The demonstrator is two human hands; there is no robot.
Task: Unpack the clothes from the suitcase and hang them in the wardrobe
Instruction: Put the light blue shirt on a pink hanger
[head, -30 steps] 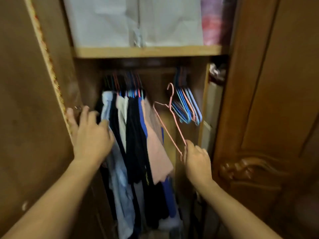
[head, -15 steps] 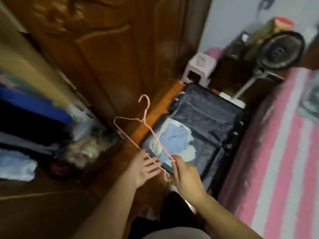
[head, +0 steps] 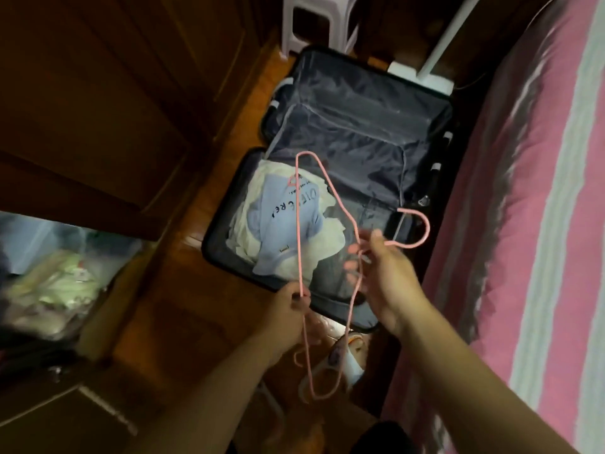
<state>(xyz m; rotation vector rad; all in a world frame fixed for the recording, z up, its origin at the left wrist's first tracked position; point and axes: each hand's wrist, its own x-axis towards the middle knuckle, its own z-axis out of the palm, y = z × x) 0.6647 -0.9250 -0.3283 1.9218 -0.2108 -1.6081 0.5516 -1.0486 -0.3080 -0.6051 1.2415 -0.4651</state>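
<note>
A dark suitcase (head: 360, 103) lies open on the wooden floor between the wardrobe and the bed. In its near half sit a light blue printed garment (head: 281, 217) and cream clothes (head: 327, 247). I hold a thin pink wire hanger (head: 298, 208) over the suitcase. My left hand (head: 291, 306) pinches its long straight bar. My right hand (head: 386, 276) grips the neck just below the hook, which points right toward the bed.
A carved wooden wardrobe door (head: 108, 103) stands at the left, with bagged items (head: 62, 283) on the wardrobe's lower shelf. A pink striped bed (head: 530, 224) fills the right side. A white plastic stool (head: 314, 21) stands behind the suitcase.
My view swung from the wardrobe rail down to the suitcase. The pink hanger came off the rail in my right hand; my left hand has now joined it on the bar.
</note>
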